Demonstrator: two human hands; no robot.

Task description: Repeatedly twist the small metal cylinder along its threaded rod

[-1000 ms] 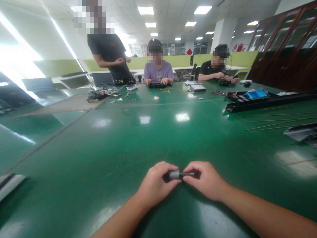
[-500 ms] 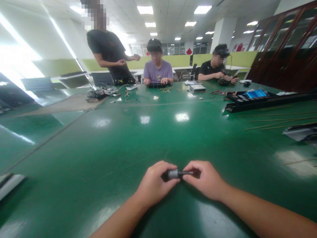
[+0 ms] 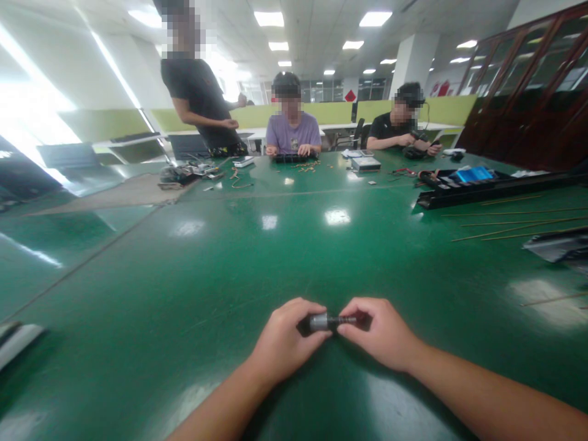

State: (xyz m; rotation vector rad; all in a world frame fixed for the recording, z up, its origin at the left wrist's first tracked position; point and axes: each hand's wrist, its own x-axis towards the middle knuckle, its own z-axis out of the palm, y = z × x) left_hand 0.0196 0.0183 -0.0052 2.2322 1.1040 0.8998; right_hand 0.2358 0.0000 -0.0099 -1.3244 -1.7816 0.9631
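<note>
Low in the view, a small grey metal cylinder with a dark, thinner ridged shaft (image 3: 318, 322) lies sideways between my hands. My left hand (image 3: 287, 337) is closed on the thick grey body, thumb on the near side and fingers on the far side. The fingers of my right hand (image 3: 383, 331) pinch the thin shaft at its right end. The exact kind of part is too small to tell. Both hands are just above or resting on the green table (image 3: 220, 263); I cannot tell which.
Across the table sit two people, one by a black tray (image 3: 289, 158) with small yellowish pieces (image 3: 307, 166) beside it; a third stands. Right are a long black rail (image 3: 478, 191), thin brass-coloured rods (image 3: 514, 223) and a blue pack (image 3: 475, 174). Electronics (image 3: 184, 173) lie far left.
My hands and the cylinder are nearly where they were, with only a tiny shift left. The standing person's arms have changed position, one hand now raised higher.
</note>
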